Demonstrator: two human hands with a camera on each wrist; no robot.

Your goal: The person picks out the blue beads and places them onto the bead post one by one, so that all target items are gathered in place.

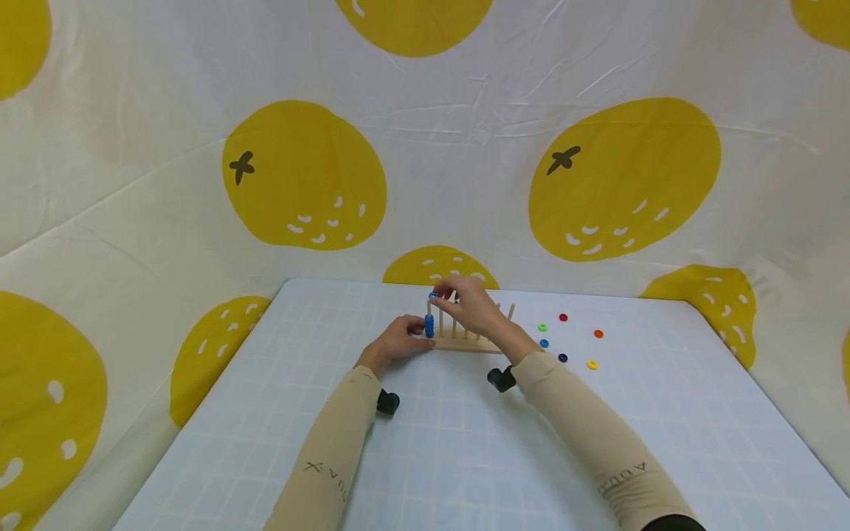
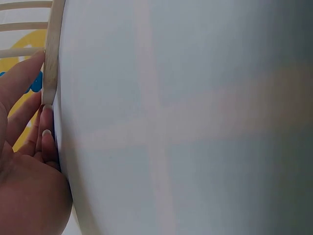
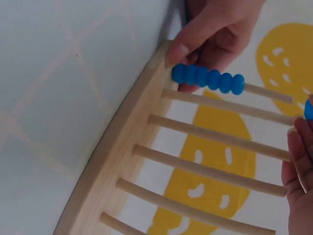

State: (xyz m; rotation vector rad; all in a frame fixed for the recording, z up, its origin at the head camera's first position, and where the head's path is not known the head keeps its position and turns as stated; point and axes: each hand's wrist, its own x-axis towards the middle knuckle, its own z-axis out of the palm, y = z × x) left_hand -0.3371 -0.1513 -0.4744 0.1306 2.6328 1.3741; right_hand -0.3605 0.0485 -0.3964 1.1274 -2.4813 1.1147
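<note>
A wooden peg stand (image 1: 465, 344) with a row of upright pegs stands toward the back of the table. Its leftmost peg carries a stack of several blue rings (image 3: 208, 78), with the peg's bare tip showing above them. My left hand (image 1: 398, 341) grips the left end of the base, thumb on the near side and fingers around behind. Up at the top of that same peg, my right hand (image 1: 470, 304) pinches one more blue ring (image 1: 433, 295) between thumb and fingertips. In the right wrist view this ring (image 3: 308, 108) is cut by the frame edge, beyond the peg tips.
Loose rings lie scattered on the table right of the stand: red (image 1: 563, 317), green (image 1: 542, 327), orange (image 1: 598, 333), blue (image 1: 544, 343), dark purple (image 1: 562, 358) and yellow (image 1: 592, 364). A fruit-patterned curtain (image 1: 458, 184) hangs behind the pale checked table (image 1: 451, 457).
</note>
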